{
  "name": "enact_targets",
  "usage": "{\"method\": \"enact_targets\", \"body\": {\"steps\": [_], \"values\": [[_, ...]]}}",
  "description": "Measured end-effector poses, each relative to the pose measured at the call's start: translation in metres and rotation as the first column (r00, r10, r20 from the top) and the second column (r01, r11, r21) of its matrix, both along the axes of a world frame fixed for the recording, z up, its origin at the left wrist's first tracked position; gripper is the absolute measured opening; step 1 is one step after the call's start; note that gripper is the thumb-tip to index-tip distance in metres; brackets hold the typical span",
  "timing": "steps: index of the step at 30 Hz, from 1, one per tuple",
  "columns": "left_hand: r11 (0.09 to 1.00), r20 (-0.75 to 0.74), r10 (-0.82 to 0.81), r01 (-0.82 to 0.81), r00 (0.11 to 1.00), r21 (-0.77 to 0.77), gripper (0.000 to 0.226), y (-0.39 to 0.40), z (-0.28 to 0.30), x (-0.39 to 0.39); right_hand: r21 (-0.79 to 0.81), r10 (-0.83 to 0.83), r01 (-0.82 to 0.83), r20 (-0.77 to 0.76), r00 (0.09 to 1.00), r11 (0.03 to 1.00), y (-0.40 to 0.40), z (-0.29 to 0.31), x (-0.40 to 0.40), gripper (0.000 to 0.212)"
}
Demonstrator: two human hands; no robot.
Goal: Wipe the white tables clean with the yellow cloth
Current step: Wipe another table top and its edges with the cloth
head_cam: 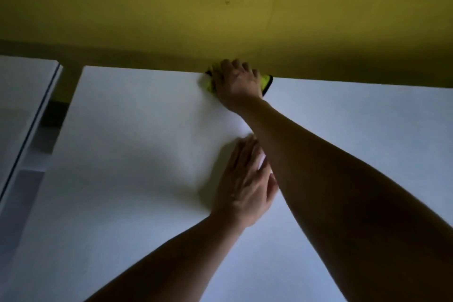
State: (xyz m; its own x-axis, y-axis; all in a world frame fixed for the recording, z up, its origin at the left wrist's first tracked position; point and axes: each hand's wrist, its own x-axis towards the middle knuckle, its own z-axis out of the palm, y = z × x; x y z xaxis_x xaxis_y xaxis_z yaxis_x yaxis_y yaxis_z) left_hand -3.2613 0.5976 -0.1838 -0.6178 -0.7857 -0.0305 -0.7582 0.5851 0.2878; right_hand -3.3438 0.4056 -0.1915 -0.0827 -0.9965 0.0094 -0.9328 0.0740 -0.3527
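Head view: the right hand (235, 81) presses down on the yellow cloth (266, 82), fingers curled over it, at the worktop's (122, 179) 12 o'clock edge against the yellow wall (171, 19); the left hand (245, 186) lies flat and relaxed at centre; a second white worktop (19, 86) sits at 9 o'clock.

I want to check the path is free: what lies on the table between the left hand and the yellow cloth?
Only bare white table; the head view shows nothing between left hand and yellow cloth, beside the right forearm.
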Motion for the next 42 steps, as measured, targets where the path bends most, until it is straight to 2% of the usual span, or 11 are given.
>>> {"method": "enact_targets", "body": {"steps": [4, 11, 13, 15, 17, 22, 26, 30, 35, 39, 42], "values": [[1.000, -0.024, 0.017, -0.017, 1.000, 0.000, 0.061, -0.002, -0.001, -0.003, -0.044, -0.003, 0.004, 0.026, 1.000, 0.999, 0.010, -0.003, -0.030, 0.041], [0.999, -0.072, 0.013, -0.016, 0.997, -0.035, 0.061, -0.003, -0.008, -0.004, -0.065, -0.253, 0.252, -0.023, 0.967, 0.966, 0.055, -0.003, -0.184, 0.037], [0.999, -0.081, 0.018, -0.021, 0.997, -0.042, 0.061, -0.003, -0.009, -0.005, -0.063, -0.313, 0.312, -0.018, 0.949, 0.948, 0.059, -0.003, -0.203, 0.038], [0.999, -0.077, 0.018, -0.021, 0.997, -0.045, 0.061, -0.004, -0.010, -0.005, -0.068, -0.369, 0.366, -0.033, 0.929, 0.928, 0.056, -0.005, -0.200, 0.040], [0.999, -0.069, 0.019, -0.022, 0.997, -0.045, 0.062, -0.004, -0.008, -0.005, -0.058, -0.353, 0.350, -0.051, 0.934, 0.935, 0.049, -0.004, -0.176, 0.038], [0.999, -0.038, 0.015, -0.016, 0.999, -0.035, 0.063, -0.004, -0.008, -0.004, -0.048, -0.084, 0.083, -0.008, 0.996, 0.995, 0.025, -0.002, -0.082, 0.038], [0.999, -0.053, 0.007, -0.009, 0.999, -0.050, 0.063, -0.004, -0.008, -0.003, -0.059, -0.009, 0.008, -0.007, 1.000, 0.998, 0.027, 0.002, -0.084, 0.039], [0.998, -0.063, 0.012, -0.015, 0.998, -0.054, 0.063, -0.004, -0.008, -0.005, -0.057, -0.092, 0.090, -0.034, 0.995, 0.994, 0.048, 0.003, -0.148, 0.037], [0.999, -0.077, 0.024, -0.028, 0.997, -0.046, 0.062, -0.004, -0.012, -0.005, -0.043, -0.292, 0.289, -0.085, 0.953, 0.956, 0.071, 0.001, -0.244, 0.044], [0.999, -0.053, 0.038, -0.040, 0.998, -0.032, 0.062, -0.005, -0.009, -0.008, -0.048, -0.370, 0.367, -0.092, 0.924, 0.929, 0.066, -0.001, -0.236, 0.041], [0.999, -0.049, 0.027, -0.028, 0.998, -0.028, 0.063, -0.005, -0.008, -0.008, -0.009, -0.282, 0.283, -0.086, 0.955, 0.959, 0.058, 0.000, -0.196, 0.036]]}}
